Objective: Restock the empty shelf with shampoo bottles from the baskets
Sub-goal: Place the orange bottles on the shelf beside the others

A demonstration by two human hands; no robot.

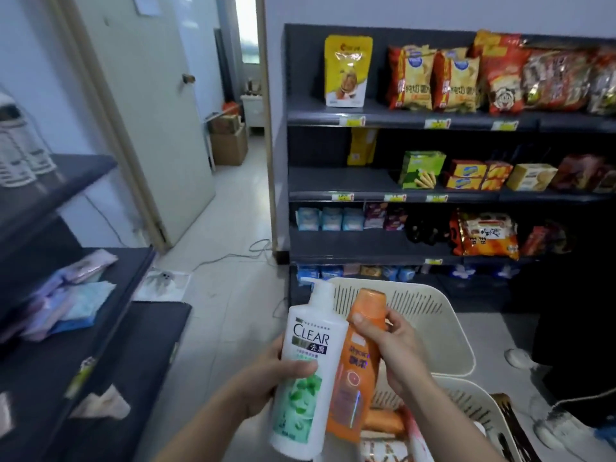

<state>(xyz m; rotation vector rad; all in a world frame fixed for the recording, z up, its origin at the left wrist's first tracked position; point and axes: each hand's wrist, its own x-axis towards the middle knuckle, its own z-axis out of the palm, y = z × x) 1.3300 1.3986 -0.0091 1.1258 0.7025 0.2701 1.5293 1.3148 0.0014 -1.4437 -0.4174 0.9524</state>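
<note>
My left hand (266, 385) grips a white and green CLEAR shampoo bottle (308, 371) around its middle, cap pointing up. My right hand (390, 345) holds an orange shampoo bottle (356, 371) near its top, right beside the white one; the two bottles touch. Both are lifted above a cream slotted basket (466, 398) at the bottom right, which holds more orange packs. A second cream basket (416, 305) stands behind it on the floor. The dark shelf unit (110, 315) on the left has bare boards low down.
A stocked snack shelf (433, 195) fills the right wall. The left unit carries tissue packs (66, 305) and white bottles (20, 151) higher up. An open door (160, 128) leads to a back room with cardboard boxes (230, 141). Cables (233, 255) trail across the tiled floor.
</note>
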